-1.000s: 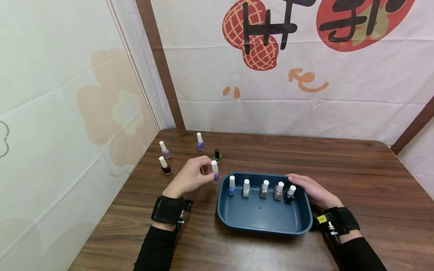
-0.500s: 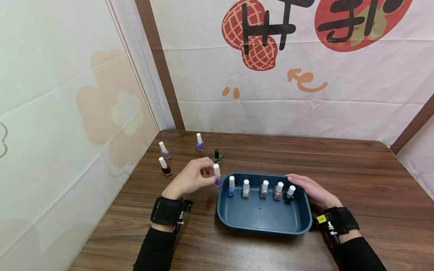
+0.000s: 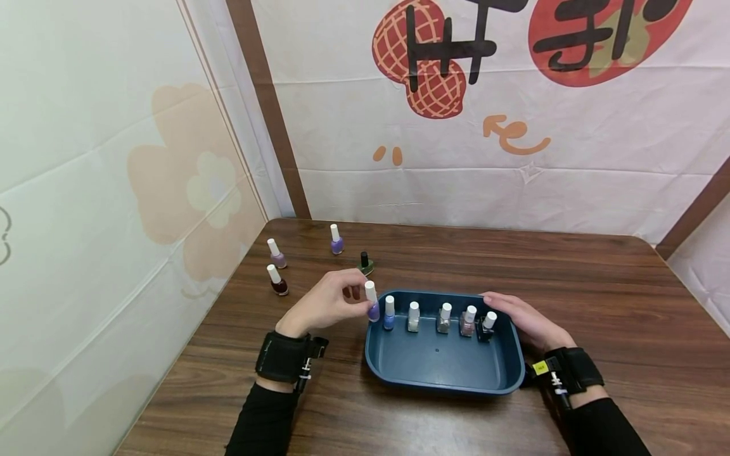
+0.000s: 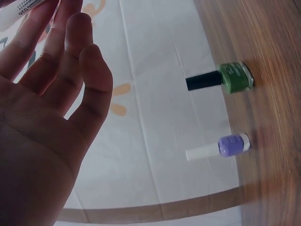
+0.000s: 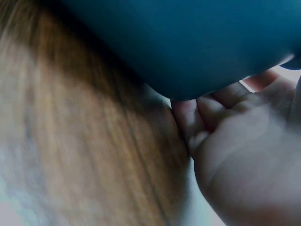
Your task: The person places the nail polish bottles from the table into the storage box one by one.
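Note:
In the head view, my left hand (image 3: 327,303) pinches a purple nail polish bottle (image 3: 373,311) by its lower part, white cap upward. This bottle overlaps the back left corner of a blue tray (image 3: 439,367). Several polish bottles stand in a row along the tray's back wall, among them a blue one (image 3: 389,322) at the left end and a dark one (image 3: 486,332) at the right. My right hand (image 3: 529,323) rests on the tray's back right corner. The right wrist view has its fingers (image 5: 188,117) against the tray's outer wall.
Loose on the wooden table (image 3: 599,291) stand a green bottle with black cap (image 4: 236,77), a purple bottle (image 4: 231,146), a mauve bottle (image 3: 278,258) and a dark red bottle (image 3: 279,285). Printed cloth (image 3: 342,114) hangs behind and to the left.
My left hand has carried the purple nail polish bottle slightly right and nearer, from beside the tray to over its back left corner. My right hand has stayed at the tray.

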`<control>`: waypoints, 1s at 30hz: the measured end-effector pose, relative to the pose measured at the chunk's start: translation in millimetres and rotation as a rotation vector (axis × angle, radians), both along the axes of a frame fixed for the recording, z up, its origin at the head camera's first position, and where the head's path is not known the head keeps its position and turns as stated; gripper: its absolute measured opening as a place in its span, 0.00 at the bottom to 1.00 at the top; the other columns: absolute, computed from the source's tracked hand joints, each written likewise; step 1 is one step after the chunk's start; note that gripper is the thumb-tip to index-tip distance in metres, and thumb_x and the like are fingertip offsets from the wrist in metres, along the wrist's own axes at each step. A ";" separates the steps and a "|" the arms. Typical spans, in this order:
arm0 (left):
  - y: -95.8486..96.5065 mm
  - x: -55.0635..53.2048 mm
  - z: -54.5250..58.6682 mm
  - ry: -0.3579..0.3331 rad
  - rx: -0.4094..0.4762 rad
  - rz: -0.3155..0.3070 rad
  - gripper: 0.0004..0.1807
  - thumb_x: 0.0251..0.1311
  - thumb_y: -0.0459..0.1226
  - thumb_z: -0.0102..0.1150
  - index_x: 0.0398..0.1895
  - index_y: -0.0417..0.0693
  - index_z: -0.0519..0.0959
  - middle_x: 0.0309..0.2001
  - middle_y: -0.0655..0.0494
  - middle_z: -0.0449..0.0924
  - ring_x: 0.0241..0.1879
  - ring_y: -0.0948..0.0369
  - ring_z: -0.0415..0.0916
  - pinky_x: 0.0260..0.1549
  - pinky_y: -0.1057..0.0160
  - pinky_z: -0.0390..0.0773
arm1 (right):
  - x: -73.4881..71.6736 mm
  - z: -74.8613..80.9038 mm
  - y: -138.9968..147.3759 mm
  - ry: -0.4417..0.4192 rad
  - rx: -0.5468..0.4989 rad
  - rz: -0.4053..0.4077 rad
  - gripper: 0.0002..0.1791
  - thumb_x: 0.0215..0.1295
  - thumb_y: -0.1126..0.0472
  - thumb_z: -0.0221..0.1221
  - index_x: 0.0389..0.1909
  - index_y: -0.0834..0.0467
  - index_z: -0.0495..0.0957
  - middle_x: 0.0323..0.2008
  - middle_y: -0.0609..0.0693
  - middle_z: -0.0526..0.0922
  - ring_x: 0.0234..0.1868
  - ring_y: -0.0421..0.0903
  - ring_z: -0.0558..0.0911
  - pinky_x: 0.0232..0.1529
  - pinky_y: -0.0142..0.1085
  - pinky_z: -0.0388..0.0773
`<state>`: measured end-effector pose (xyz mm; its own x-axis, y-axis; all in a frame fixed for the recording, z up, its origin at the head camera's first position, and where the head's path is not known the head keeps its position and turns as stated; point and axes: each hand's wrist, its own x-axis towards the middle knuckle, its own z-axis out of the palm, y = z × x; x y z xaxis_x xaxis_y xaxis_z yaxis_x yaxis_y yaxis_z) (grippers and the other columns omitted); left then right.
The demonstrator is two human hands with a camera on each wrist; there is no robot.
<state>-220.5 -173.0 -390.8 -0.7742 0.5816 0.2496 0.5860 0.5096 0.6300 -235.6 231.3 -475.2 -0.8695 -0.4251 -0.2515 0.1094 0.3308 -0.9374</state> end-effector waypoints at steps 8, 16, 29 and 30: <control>7.8 2.2 -1.4 -0.028 -0.019 -0.025 0.06 0.57 0.38 0.64 0.30 0.58 0.76 0.30 0.58 0.73 0.31 0.61 0.71 0.29 0.67 0.72 | 0.2 -0.5 0.1 0.005 0.009 0.000 0.35 0.73 0.40 0.43 0.68 0.64 0.62 0.64 0.63 0.68 0.62 0.53 0.69 0.61 0.48 0.72; 12.6 5.3 0.3 -0.050 -0.099 -0.025 0.04 0.57 0.39 0.64 0.32 0.59 0.79 0.31 0.61 0.75 0.34 0.61 0.71 0.30 0.67 0.71 | 0.8 1.1 -1.5 0.000 0.021 -0.003 0.36 0.73 0.40 0.43 0.69 0.63 0.61 0.66 0.64 0.67 0.65 0.56 0.68 0.63 0.53 0.69; 24.5 8.4 1.5 -0.079 -0.221 -0.021 0.04 0.53 0.40 0.66 0.29 0.59 0.80 0.29 0.62 0.74 0.29 0.62 0.71 0.26 0.68 0.67 | -0.5 3.0 -0.9 -0.008 0.020 0.006 0.36 0.73 0.40 0.43 0.69 0.62 0.61 0.65 0.63 0.68 0.63 0.54 0.70 0.62 0.50 0.71; 25.1 8.7 1.5 -0.080 -0.230 -0.020 0.03 0.53 0.41 0.66 0.29 0.59 0.80 0.29 0.62 0.74 0.28 0.62 0.71 0.25 0.68 0.67 | -0.5 3.1 -0.8 -0.010 0.022 0.004 0.36 0.73 0.40 0.43 0.69 0.62 0.61 0.65 0.63 0.68 0.63 0.53 0.70 0.62 0.50 0.71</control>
<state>-211.8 -147.9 -389.3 -0.7737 0.6318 0.0474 0.5507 0.6335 0.5436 -236.1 230.5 -472.2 -0.8653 -0.4225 -0.2697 0.1178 0.3517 -0.9287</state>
